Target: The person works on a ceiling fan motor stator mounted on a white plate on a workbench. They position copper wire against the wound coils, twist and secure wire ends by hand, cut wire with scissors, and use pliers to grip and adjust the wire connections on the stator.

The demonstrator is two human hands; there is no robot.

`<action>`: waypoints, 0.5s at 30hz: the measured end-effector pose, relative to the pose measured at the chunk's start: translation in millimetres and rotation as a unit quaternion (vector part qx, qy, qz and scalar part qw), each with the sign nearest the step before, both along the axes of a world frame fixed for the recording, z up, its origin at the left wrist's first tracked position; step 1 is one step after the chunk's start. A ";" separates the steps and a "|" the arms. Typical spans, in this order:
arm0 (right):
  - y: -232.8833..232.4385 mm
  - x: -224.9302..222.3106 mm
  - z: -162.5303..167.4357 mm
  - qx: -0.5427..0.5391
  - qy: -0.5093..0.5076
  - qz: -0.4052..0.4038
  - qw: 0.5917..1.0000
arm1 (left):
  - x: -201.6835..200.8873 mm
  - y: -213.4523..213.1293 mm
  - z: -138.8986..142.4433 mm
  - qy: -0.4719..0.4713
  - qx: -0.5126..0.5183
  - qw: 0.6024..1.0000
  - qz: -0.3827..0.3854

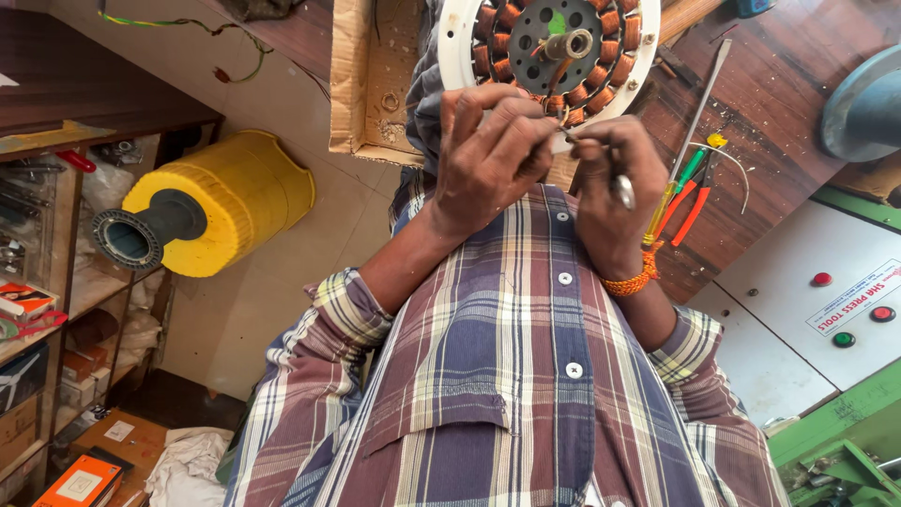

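From the head camera I look down past a plaid shirt (507,376) at a round motor stator (554,47), white-rimmed with copper-coloured coils, lying just above both hands at the top of the frame. My left hand (488,160) is curled, its fingertips pinching a thin wire (561,131) at the stator's lower edge. My right hand (610,192) is closed round a slim metal tool (623,191), its fingertips meeting the left's at the same spot; an orange thread band circles that wrist. On the wooden table (779,94) to the right lie a long screwdriver (690,131) and orange-handled pliers (690,202). A yellow cylinder (221,202) sits on the floor at left.
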State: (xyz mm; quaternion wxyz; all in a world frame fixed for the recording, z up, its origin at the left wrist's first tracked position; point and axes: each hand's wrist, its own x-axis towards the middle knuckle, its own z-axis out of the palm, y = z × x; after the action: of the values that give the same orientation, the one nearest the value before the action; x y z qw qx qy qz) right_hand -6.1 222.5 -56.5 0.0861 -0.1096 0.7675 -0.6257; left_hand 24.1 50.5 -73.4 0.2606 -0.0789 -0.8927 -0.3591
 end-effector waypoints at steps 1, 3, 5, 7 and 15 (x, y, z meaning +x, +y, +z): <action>-0.3 -0.2 2.2 -0.021 -0.024 -0.025 0.999 | -0.1 -0.2 -0.6 0.017 -0.005 1.000 -0.005; 0.9 -2.5 5.7 -0.036 -0.045 -0.047 0.997 | -3.2 -1.3 -2.8 0.038 -0.011 0.999 -0.023; 2.4 -5.8 7.2 -0.007 -0.006 -0.031 0.999 | -7.0 -2.7 -5.0 0.051 -0.003 0.998 -0.045; 4.7 -8.7 7.2 0.038 0.044 0.017 0.998 | -8.6 -4.5 -6.4 0.047 0.013 0.997 -0.065; 5.2 -6.0 -0.1 -0.032 -0.045 -0.005 0.998 | -8.2 -5.0 -6.4 0.047 0.021 0.998 -0.022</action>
State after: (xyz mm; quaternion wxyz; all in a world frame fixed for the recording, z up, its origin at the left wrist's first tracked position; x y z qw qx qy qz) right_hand -12.1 227.7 -56.7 0.1139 -0.0803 0.7429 -0.6548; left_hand 15.9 45.5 -79.8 0.2959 -0.1095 -0.8697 -0.3795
